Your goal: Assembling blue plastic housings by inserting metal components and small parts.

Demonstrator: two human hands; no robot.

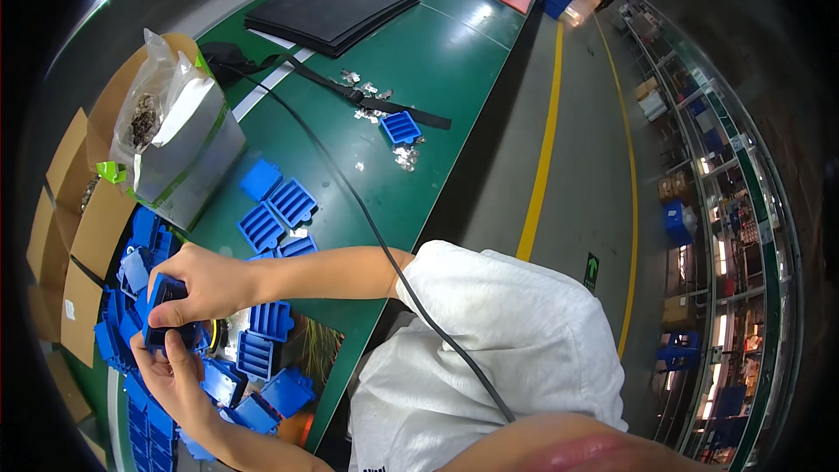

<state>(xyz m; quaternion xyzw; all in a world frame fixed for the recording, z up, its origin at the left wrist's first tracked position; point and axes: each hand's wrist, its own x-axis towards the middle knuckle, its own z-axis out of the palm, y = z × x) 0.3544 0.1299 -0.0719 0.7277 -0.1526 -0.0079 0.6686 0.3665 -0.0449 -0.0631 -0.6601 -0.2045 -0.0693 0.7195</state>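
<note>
A dark blue plastic block or case [169,292] is held between both my hands at the left of the head view. My right hand [210,284] wraps it from above, thumb pressed on its near face. From below, my left hand [175,376] grips its lower end between thumb and fingers. My fingers hide much of the block. Around my hands lie many blue plastic pieces: a heap [118,332] beyond them, slotted trays [255,356] beside my wrists, and flat blue parts [287,392] nearer me.
An open carton [197,157] with a plastic bag of small parts [147,122] stands past my right hand. Other cardboard boxes [92,236] line the far side. A black cable [350,188] crosses the green table [437,61]. Small metal pieces [405,157] lie by a blue tray [400,128].
</note>
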